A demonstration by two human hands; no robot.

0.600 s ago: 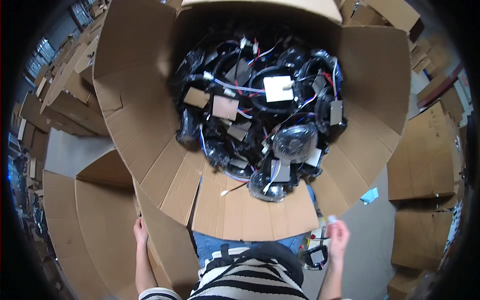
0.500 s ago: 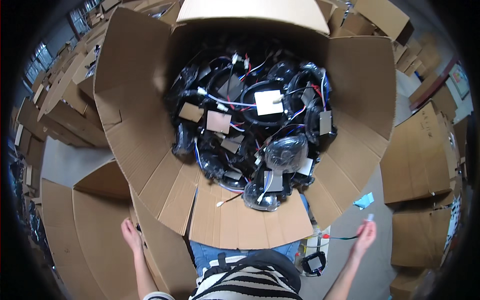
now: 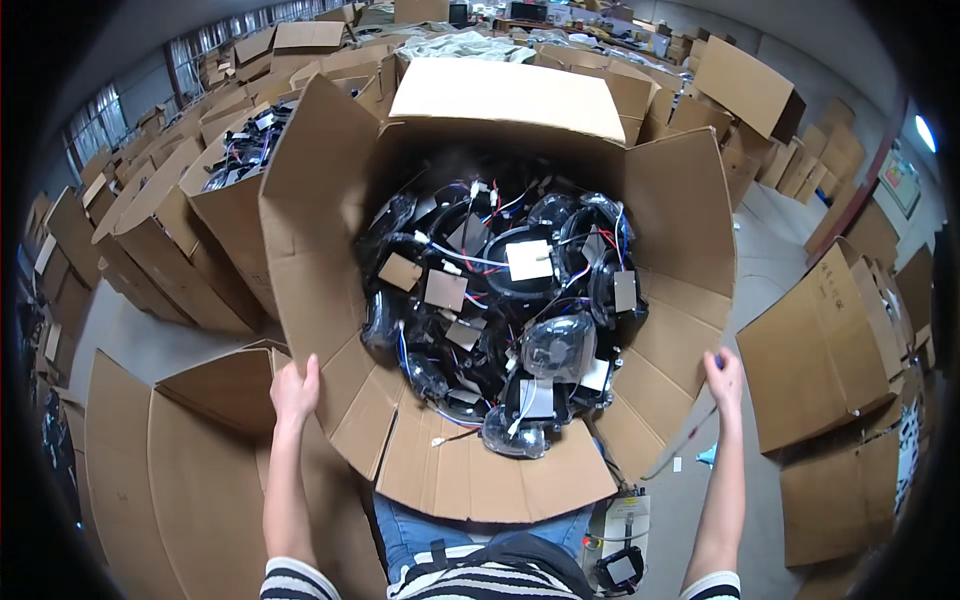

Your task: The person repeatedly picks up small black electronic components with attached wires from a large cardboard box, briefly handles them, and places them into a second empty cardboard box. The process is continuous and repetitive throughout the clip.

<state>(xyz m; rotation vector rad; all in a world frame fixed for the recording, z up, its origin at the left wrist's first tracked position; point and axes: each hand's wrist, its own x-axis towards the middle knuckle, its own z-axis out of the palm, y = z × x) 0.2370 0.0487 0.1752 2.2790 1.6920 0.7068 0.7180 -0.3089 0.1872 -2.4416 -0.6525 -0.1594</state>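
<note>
A large open cardboard box (image 3: pixel 665 250) stands in front of me, flaps spread. Inside lie several black lamp units (image 3: pixel 560 347) with clear bulging lenses, grey plates and coloured wires with white plugs. My left hand (image 3: pixel 294 392) is at the edge of the left flap, thumb up on the inner side and fingers curled round the edge. My right hand (image 3: pixel 725 380) is closed beside the right flap's edge. A small dark blue end shows in its fingers, and a thin cable (image 3: pixel 690 434) hangs from it toward the floor. What else the right fingers hold is hidden.
Below the near flap, a small device (image 3: pixel 627 515) with cables stands beside a single black lamp unit (image 3: pixel 620 570). An empty open box (image 3: pixel 205 450) is at my left, flattened cardboard (image 3: pixel 812 350) at my right. Behind stand many boxes, one holding more lamp units (image 3: pixel 248 145).
Both hands have moved up and inward to the box's side flaps. The cable end went up with my right hand. The view has tilted up, showing more of the room behind.
</note>
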